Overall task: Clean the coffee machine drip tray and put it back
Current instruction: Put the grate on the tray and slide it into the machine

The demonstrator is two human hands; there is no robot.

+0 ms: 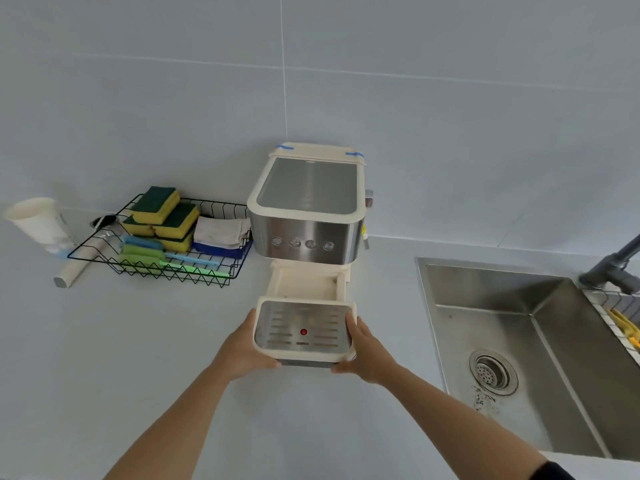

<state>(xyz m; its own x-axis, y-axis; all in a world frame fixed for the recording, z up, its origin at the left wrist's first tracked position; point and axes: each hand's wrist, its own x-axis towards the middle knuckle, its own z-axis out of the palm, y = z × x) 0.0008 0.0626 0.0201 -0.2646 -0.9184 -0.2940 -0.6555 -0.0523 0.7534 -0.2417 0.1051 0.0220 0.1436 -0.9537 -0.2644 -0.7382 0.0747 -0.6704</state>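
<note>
A cream and steel coffee machine (306, 216) stands on the counter against the tiled wall. Its drip tray (304, 332), cream with a slotted metal grate and a small red float, is out in front of the machine's base, just clear of the bare cream slot (304, 284). My left hand (244, 351) grips the tray's left side and my right hand (363, 353) grips its right side, thumbs on the rim and fingers under the front edge.
A black wire basket (149, 268) at the left holds several yellow-green sponges (161, 216), folded cloths and brushes. A white cup (34, 220) lies on its side farther left. A steel sink (540, 351) with a drain and a dark tap (613, 268) is at the right.
</note>
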